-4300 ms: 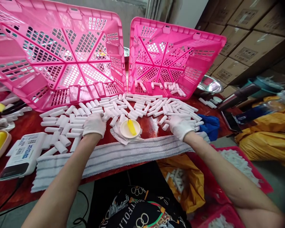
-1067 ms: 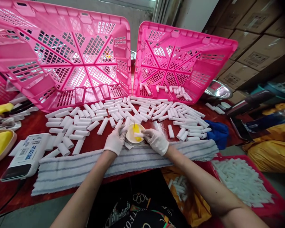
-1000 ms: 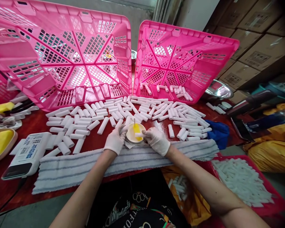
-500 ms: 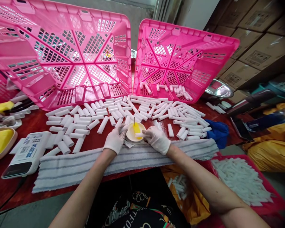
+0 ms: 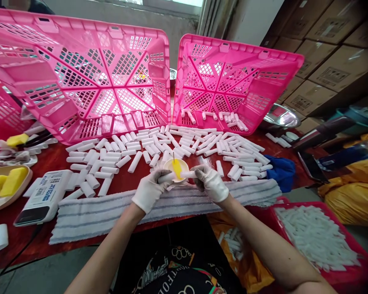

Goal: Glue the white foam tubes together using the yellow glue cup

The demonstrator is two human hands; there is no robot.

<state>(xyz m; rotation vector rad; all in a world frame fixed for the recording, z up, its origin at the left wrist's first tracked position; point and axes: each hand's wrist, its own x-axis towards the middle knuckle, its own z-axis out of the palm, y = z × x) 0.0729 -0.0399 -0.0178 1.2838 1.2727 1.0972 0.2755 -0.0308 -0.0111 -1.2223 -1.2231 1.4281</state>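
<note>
My left hand, in a white glove, is closed around a short white tube. Opposite it, my gloved right hand pinches another white tube between thumb and fingers. The two tubes point end to end, nearly level, just over the near side of a small cream bowl. A yellow piece with a thin dark stick stands in that bowl. Whether the tube ends touch cannot be made out. Many loose white tubes lie on the red table beyond my hands.
A striped towel lies along the table's front edge. Two pink crates stand tipped at the back. To the left are a white device and a dish of yellow blocks. A tub of white pieces sits low right.
Both hands have come slightly back from the bowl. The right-hand tube has shifted off the yellow piece, and the left hand's tube now shows, lined up with it.
</note>
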